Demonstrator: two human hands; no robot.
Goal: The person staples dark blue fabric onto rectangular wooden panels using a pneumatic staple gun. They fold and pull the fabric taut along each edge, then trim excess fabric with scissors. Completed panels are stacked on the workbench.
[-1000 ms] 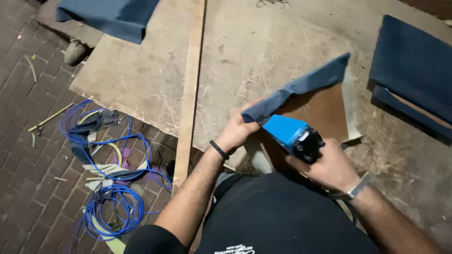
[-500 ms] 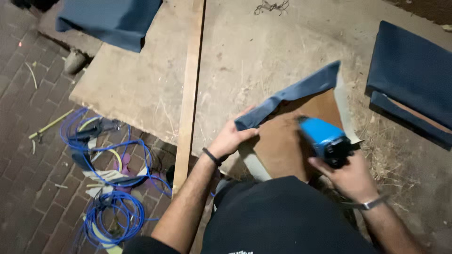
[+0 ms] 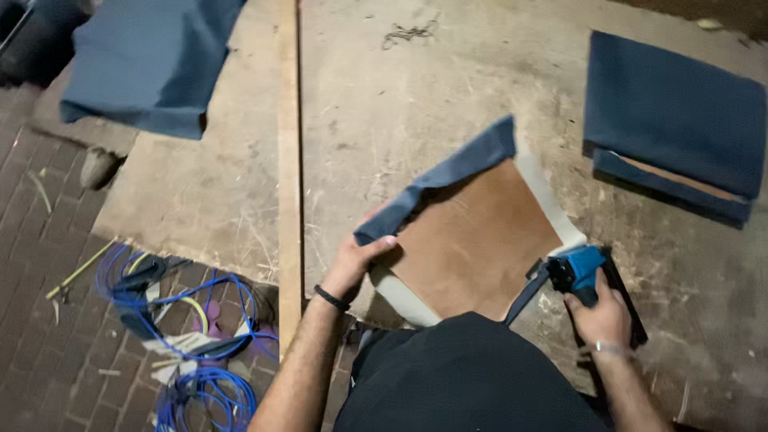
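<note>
Blue hose coil [image 3: 200, 396] cut off below

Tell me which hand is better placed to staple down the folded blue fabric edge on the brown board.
Probably the right hand: it already grips the blue staple gun beside the brown board. The left hand is pinning the folded blue fabric edge.
</note>
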